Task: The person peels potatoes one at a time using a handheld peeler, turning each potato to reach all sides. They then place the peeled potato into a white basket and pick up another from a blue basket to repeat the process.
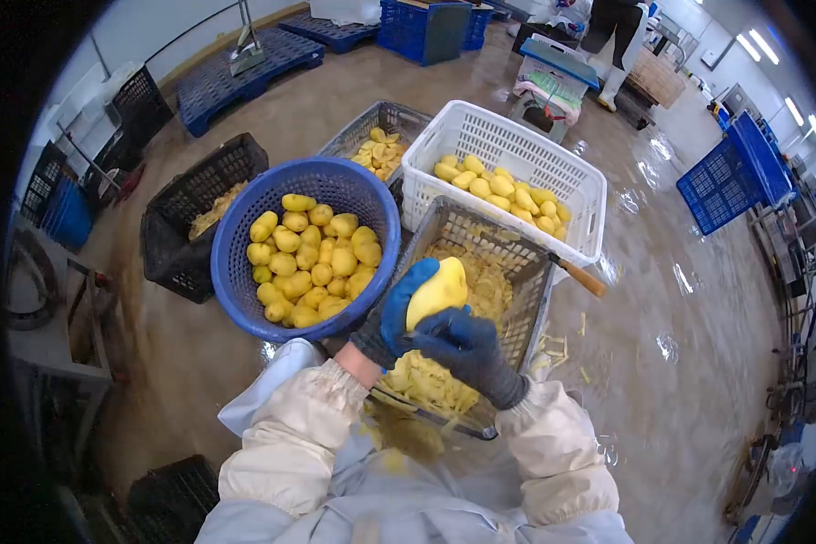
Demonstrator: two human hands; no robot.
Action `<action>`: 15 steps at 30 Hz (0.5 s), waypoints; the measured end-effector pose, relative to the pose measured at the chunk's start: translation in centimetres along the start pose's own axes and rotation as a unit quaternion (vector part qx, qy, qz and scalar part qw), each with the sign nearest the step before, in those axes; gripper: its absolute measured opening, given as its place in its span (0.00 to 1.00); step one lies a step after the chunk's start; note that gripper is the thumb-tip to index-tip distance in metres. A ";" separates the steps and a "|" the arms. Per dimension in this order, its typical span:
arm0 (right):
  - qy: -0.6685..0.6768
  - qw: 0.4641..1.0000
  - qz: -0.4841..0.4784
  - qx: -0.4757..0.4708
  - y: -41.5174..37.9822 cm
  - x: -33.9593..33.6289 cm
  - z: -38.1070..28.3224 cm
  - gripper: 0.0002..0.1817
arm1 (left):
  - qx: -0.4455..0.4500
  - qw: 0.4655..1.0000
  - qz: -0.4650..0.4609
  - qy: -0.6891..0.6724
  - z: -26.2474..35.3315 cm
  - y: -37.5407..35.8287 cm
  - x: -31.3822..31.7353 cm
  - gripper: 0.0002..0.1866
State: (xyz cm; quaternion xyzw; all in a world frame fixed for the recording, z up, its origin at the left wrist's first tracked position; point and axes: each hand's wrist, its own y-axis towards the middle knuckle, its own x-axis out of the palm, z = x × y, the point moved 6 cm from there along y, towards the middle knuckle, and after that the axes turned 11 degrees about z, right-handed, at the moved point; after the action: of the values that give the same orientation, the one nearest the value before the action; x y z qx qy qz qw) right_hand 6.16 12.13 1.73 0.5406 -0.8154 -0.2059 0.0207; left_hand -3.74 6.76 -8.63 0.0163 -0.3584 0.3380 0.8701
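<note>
My left hand (397, 313), in a blue-palmed glove, is wrapped round a bright yellow peeled mango (442, 295) above a grey crate. My right hand (467, 352), in a dark glove, has its fingers curled against the mango's lower end. What those fingers grip, if anything, is hidden. Below both hands, yellow peelings (431, 381) lie in the grey crate (517, 249). A wooden-handled tool (580, 276) rests across that crate's right rim, its far end against the mesh side.
At left stands a blue round basket (376, 195) of yellow mangoes; a white crate (535, 150) of peeled ones is ahead. A black crate (177, 213) and another grey crate (354, 140) hold peelings or pieces. Scraps (553, 349) lie on the wet floor. A person (615, 41) stands far off.
</note>
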 end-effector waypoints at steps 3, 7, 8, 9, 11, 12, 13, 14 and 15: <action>0.132 0.930 0.206 0.274 0.8 -4.9 4.3 0.06 | 0.084 0.987 -0.069 0.122 1.8 -1.7 3.1 0.27; 0.185 0.905 0.325 0.205 1.2 -10.5 9.3 0.06 | -0.193 0.973 -0.101 -0.078 0.7 -3.1 5.9 0.29; 0.224 0.893 0.321 0.224 1.0 -10.1 8.4 0.07 | -0.215 0.959 -0.079 -0.167 1.3 -2.5 5.9 0.28; 0.223 0.894 0.317 0.225 1.0 -9.6 6.8 0.07 | -0.233 0.936 -0.053 -0.259 1.6 -2.2 5.8 0.28; 0.173 0.925 0.252 0.226 1.4 -7.0 3.5 0.08 | -0.187 0.927 -0.043 -0.323 2.4 -1.5 4.8 0.29; 0.150 0.941 0.212 0.217 1.3 -5.0 2.4 0.08 | -0.190 0.915 -0.062 -0.349 2.7 -1.2 4.5 0.29; 0.098 0.971 0.156 0.154 0.5 -2.5 2.2 0.07 | -0.172 0.931 -0.038 -0.319 2.2 -0.8 3.7 0.29; 0.046 0.990 0.102 0.090 0.3 -0.5 1.3 0.07 | -0.157 0.945 -0.012 -0.287 1.8 -0.6 3.0 0.28; 0.048 0.989 0.106 0.093 0.5 -0.8 1.2 0.07 | -0.200 0.928 -0.017 -0.315 1.0 -0.4 3.0 0.32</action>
State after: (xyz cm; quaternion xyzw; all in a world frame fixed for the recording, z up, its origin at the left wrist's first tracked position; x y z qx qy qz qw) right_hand 5.80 13.42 0.95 0.4596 -0.8819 -0.0998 0.0309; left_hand -2.53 7.90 -5.91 -0.0461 -0.6739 0.2219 0.7032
